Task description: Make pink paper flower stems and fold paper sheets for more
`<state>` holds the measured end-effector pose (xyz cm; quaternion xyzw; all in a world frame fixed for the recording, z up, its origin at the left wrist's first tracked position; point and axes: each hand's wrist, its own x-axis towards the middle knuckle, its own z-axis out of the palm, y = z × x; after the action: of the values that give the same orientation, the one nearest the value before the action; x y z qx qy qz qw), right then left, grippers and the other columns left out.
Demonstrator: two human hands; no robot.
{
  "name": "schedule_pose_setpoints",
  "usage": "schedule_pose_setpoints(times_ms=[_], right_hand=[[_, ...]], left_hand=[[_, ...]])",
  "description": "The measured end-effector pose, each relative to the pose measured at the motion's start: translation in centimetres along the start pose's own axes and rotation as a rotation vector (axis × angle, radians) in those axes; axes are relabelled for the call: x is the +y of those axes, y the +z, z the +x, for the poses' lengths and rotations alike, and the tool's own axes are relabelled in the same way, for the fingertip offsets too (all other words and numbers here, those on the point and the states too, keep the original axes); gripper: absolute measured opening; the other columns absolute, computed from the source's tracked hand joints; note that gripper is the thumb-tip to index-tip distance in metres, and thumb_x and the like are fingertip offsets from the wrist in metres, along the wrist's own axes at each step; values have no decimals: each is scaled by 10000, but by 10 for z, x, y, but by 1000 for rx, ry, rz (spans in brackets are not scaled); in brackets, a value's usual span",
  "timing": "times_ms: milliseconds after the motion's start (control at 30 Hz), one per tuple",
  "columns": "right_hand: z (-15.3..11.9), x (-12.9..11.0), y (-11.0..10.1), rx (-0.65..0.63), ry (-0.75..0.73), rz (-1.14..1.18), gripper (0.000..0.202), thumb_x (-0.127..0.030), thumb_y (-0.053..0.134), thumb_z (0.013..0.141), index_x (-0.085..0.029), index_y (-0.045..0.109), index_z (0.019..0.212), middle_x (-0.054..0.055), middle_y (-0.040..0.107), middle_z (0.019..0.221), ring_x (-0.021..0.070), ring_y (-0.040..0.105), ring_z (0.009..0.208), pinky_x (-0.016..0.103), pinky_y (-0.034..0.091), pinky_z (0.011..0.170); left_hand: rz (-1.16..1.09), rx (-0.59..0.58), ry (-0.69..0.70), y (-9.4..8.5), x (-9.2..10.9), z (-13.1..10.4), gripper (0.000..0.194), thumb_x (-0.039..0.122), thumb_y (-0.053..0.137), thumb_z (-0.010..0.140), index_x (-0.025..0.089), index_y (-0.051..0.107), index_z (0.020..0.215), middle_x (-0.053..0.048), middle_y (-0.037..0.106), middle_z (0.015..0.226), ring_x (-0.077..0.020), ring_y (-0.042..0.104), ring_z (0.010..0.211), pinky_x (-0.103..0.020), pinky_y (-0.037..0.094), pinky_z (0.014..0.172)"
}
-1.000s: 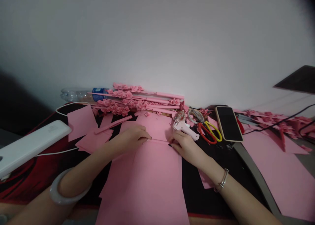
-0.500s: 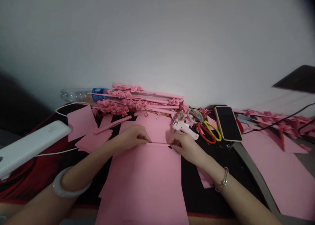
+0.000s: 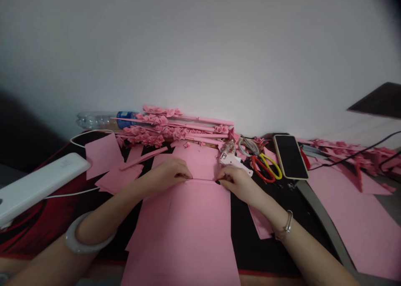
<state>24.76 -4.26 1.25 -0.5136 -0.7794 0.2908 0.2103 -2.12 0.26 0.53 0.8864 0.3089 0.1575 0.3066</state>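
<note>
So both hands are on the far edge of the big pink paper sheet [image 3: 184, 227] that runs from the near table edge up toward the wall. The left hand [image 3: 166, 173] has its fingers curled down, pinching the left end of a narrow fold or roll along that far edge. The right hand [image 3: 238, 183] does the same at the right end, fingertips pressed onto the paper. Between the two hands there's a thin raised crease line across the sheet, so this looks to me like the rolling or folding step, just at its start. I'd guess the next bit needs both hands moving evenly so the roll stays straight and tight and doesn't skew.

Around the sheet: a white glue gun [image 3: 233, 158] lies just past the right hand, touching or nearly touching it. Right of that sit scissors [image 3: 266, 165] with red and yellow handles, then a phone [image 3: 290, 156] face up. Beyond the sheet, against the wall, lies a pile of pink paper flower stems [image 3: 169, 129], with a plastic bottle [image 3: 103, 120] on its side to their left. Smaller pink paper pieces [image 3: 109, 165] are left of the sheet.

Containers: only the bottle really, and I can't tell what's in it.
</note>
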Motion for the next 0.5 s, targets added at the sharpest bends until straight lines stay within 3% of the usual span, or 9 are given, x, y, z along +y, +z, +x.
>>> schedule_pose_setpoints(times_ms=[300, 400, 500], right_hand=[[-2, -4, 2, -152, 158, 194, 82, -96, 667, 772, -160, 636, 732, -21, 613, 627, 105, 534, 512, 221, 388, 498], [-3, -6, 3, -126, 108, 104, 126, -59, 668, 760, -167, 619, 720, -27, 592, 621, 108, 525, 533, 221, 383, 512], [-3, -7, 5, -17, 4, -56, 158, -25, 660, 760, -170, 606, 733, -3, 593, 700, 131, 538, 618, 239, 400, 568]], left_hand=[[-7, -6, 42, -3, 2, 0, 145, 138, 580, 858, 171, 708, 801, -18, 678, 806, -136, 604, 761, -218, 441, 686], [0, -4, 52, -3, 2, 0, 164, 135, 562, 873, 171, 711, 815, -23, 681, 824, -138, 609, 776, -219, 449, 706], [29, 38, 50, 0, 1, 0, 195, 155, 528, 905, 187, 717, 871, -26, 677, 872, -149, 615, 831, -239, 460, 760]])
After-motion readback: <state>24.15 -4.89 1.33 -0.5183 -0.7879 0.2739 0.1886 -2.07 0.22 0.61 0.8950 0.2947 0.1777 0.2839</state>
